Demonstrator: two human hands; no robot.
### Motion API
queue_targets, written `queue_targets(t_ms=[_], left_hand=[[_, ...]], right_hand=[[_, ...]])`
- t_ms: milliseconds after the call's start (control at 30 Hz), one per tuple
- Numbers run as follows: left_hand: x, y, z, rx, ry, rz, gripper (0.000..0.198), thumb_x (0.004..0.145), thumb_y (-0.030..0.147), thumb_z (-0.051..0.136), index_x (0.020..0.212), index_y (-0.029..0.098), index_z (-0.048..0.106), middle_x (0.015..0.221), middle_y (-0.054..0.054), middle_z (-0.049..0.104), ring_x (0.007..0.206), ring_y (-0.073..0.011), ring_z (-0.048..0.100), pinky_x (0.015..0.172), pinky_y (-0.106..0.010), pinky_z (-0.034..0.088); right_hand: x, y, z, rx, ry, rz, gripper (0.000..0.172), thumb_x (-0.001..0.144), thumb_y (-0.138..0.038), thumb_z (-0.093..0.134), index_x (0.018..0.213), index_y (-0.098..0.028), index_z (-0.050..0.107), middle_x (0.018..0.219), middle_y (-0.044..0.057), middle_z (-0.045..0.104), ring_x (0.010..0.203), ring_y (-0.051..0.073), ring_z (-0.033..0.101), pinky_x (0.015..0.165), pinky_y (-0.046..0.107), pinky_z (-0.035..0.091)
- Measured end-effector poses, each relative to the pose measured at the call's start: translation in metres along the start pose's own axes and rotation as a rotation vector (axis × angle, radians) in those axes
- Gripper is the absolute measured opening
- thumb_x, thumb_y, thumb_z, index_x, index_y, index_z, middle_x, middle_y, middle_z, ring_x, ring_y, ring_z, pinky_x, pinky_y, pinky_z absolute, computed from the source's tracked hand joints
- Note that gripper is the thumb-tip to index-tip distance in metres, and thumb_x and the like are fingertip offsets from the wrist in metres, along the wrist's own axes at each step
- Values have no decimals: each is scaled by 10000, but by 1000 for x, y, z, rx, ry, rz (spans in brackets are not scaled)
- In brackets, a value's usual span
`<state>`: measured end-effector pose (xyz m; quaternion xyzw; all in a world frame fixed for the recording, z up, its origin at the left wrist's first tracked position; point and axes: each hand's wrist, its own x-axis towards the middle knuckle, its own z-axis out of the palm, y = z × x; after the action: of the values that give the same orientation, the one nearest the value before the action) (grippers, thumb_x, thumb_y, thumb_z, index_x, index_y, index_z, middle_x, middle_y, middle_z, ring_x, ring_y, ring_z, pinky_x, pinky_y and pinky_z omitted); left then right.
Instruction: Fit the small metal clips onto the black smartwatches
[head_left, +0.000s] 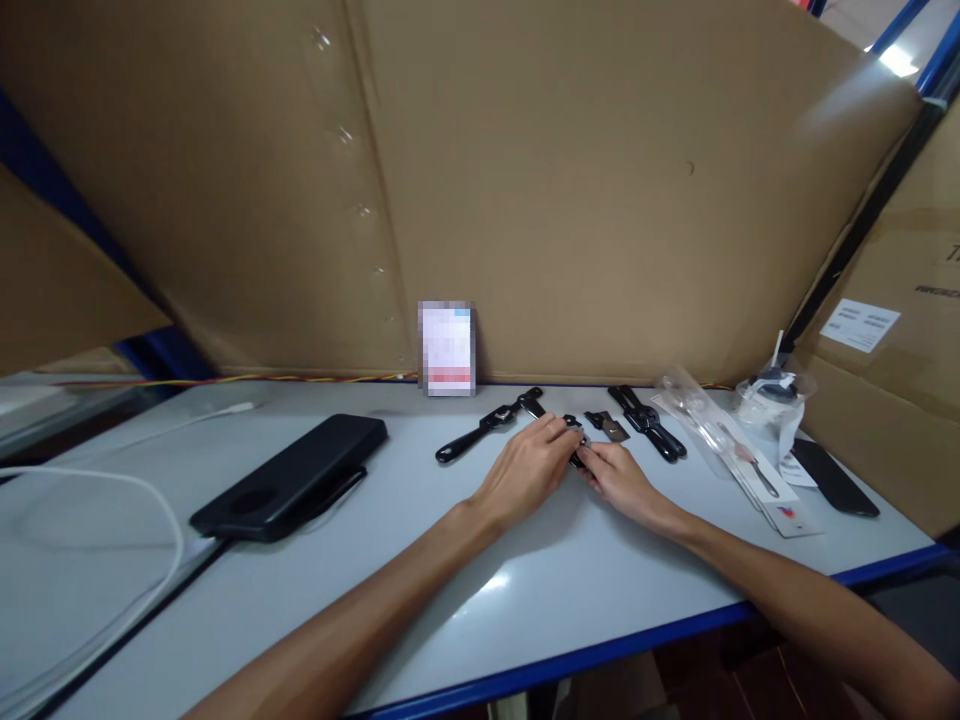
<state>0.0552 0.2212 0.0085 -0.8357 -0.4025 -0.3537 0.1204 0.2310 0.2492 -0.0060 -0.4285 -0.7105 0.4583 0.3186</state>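
Close together over the table, my left hand [529, 460] and my right hand [619, 480] both have their fingers closed on a small black tool part [576, 459], mostly covered by the fingers. Left of them lies a black spokeshave-like tool [484, 430] with a long handle, its upper end near another black handle piece [532, 403]. Just beyond my right hand are small dark metal pieces [606, 425]. Further right rests a pair of black handled tools [646, 422], side by side.
A black power bank [292, 475] lies on the white table [420, 600] at left, near white cables [169, 510]. A lit phone [448, 350] leans on the cardboard wall [570, 200]. At right are clear packaging [701, 425], a printed card [776, 500], a plastic cup [772, 395] and a dark flat object [836, 480].
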Motion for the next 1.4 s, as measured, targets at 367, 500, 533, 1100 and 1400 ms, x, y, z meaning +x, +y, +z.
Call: queue_targets(t_ms=[367,500,533,1100,1400], left_hand=[[-1,1,4,-96,49,25,202,1018,181,478,969,158,672,908,-75,660,876,-216,578,762,-361,540],[-1,-1,5,-116,61,5,240,1013,121,441,1152,171,631,920,-65,657,884,-212,589,757,-350,539],[-1,-2,5,-122,70,-7,245,1012,118,441,1175,171,616,919,-61,654,883,-211,592,755,-348,537],[-1,1,3,-117,38,5,241,976,67,450,931,168,664,861,-55,628,844,-199,540,727,-306,475],[0,-2,2,-182,88,-38,226,969,90,457,909,175,658,846,-54,648,818,-194,570,730,-323,495]], right_hand=[[0,0,-1,-17,5,-13,407,980,-430,497,643,-203,499,526,-30,449,513,128,407,523,254,309],[0,-2,0,21,3,24,418,986,-462,492,660,-202,511,532,-26,468,509,134,427,529,262,328],[0,-2,0,29,-2,31,423,984,-474,499,659,-204,508,533,-25,471,506,135,430,529,264,331],[0,-2,-1,7,-30,-4,444,982,-513,501,670,-198,521,523,-30,455,504,131,409,522,269,312],[1,1,1,-9,-20,22,433,982,-478,497,653,-198,520,524,-28,451,514,136,417,526,263,313]])
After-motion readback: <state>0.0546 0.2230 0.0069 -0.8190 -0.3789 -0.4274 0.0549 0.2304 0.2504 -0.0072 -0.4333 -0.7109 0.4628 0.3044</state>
